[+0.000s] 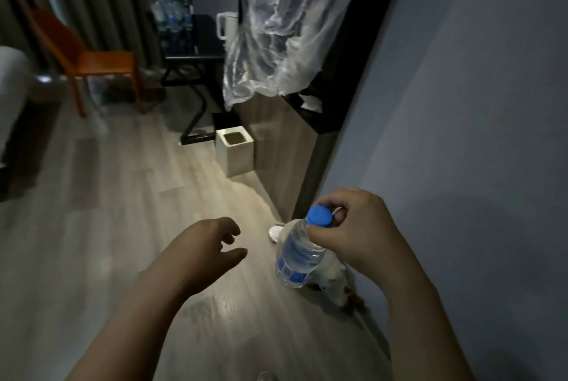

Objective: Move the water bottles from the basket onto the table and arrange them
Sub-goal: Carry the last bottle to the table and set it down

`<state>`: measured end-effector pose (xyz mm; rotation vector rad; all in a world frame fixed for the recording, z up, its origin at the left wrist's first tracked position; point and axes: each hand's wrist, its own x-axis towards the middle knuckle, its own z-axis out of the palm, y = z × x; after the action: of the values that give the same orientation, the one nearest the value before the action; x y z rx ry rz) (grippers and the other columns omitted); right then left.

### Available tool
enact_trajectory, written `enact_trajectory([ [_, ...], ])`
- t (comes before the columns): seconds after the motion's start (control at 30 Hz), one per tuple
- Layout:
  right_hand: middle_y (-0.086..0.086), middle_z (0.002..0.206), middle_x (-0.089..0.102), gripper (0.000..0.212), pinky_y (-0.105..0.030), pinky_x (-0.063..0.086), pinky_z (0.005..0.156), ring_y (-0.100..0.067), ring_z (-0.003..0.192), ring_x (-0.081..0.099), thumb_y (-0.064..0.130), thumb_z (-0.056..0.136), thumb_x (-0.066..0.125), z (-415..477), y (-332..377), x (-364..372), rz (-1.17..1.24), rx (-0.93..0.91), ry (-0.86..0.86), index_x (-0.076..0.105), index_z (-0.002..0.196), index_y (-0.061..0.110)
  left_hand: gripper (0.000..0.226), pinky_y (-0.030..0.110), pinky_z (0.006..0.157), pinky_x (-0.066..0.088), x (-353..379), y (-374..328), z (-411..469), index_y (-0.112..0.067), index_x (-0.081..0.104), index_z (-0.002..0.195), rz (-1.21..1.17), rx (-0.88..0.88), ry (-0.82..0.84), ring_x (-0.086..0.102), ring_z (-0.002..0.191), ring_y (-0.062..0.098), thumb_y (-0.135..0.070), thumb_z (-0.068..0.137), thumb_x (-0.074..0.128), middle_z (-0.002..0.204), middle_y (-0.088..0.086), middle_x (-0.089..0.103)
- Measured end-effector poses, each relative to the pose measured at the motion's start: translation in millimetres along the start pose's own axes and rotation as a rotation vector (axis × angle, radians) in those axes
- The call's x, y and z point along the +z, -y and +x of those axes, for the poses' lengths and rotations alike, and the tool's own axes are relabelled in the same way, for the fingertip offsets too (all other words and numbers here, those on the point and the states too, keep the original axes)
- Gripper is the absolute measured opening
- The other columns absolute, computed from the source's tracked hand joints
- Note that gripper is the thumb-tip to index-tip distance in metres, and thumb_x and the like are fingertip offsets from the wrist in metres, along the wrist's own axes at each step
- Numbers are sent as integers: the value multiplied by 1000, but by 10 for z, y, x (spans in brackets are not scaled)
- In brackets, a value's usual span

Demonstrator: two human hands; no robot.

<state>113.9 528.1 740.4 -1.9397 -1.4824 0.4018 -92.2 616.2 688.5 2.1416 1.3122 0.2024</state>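
Observation:
My right hand [356,227] pinches a clear water bottle [299,254] by its neck, just under the blue cap [320,215]; the bottle hangs above the wooden floor, tilted slightly. My left hand [212,242] is stretched forward to the left of the bottle, fingers loosely curled, holding nothing. Far ahead a small black table [196,58] carries a cluster of several water bottles [172,21] with blue labels. No basket is in view.
An orange chair [89,58] stands left of the table by grey curtains. A white square bin [235,150] sits on the floor ahead. Clear plastic sheeting [285,27] hangs over a dark cabinet. A blue-grey wall [461,104] runs along my right.

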Motion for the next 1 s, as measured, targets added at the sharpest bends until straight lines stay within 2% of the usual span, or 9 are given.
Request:
enact_trajectory([
  [0.2, 15, 81, 60, 22, -15, 48, 61, -2, 72, 59, 25, 63, 78, 707, -85, 105, 4, -105, 136, 69, 83, 29, 36, 21, 82, 49, -108, 63, 283, -27, 56, 120, 22, -140, -56, 60, 97, 5, -39, 87, 62, 115, -10, 62],
  [0.33, 16, 84, 58, 25, -13, 45, 61, -4, 74, 59, 26, 66, 78, 1111, -126, 157, -15, -180, 231, 67, 87, 33, 37, 16, 77, 45, -116, 99, 465, -30, 54, 122, 21, -200, -106, 58, 98, 2, -41, 87, 61, 117, -14, 61],
  [0.53, 16, 86, 58, 24, -12, 46, 63, -4, 76, 59, 28, 67, 77, 1594, -134, 366, -25, -225, 329, 67, 88, 31, 36, 15, 80, 46, -187, 257, 736, -30, 55, 121, -16, -264, -120, 58, 98, 1, -41, 87, 61, 114, -15, 61],
  [0.83, 15, 86, 57, 25, -10, 39, 57, -2, 75, 58, 31, 66, 76, 2393, 187, 1000, -65, -238, 409, 67, 90, 32, 36, 21, 85, 50, -633, 911, 1374, -28, 57, 120, -82, -302, -151, 59, 98, 3, -39, 86, 63, 112, -15, 61],
  [1.0, 16, 85, 58, 22, -14, 49, 61, -3, 76, 59, 27, 66, 77, 2904, 603, 1433, -53, -248, 388, 66, 84, 32, 36, 21, 85, 51, -1133, 1406, 1776, -29, 56, 120, -65, -279, -172, 59, 98, 2, -41, 87, 61, 113, -16, 61],
])
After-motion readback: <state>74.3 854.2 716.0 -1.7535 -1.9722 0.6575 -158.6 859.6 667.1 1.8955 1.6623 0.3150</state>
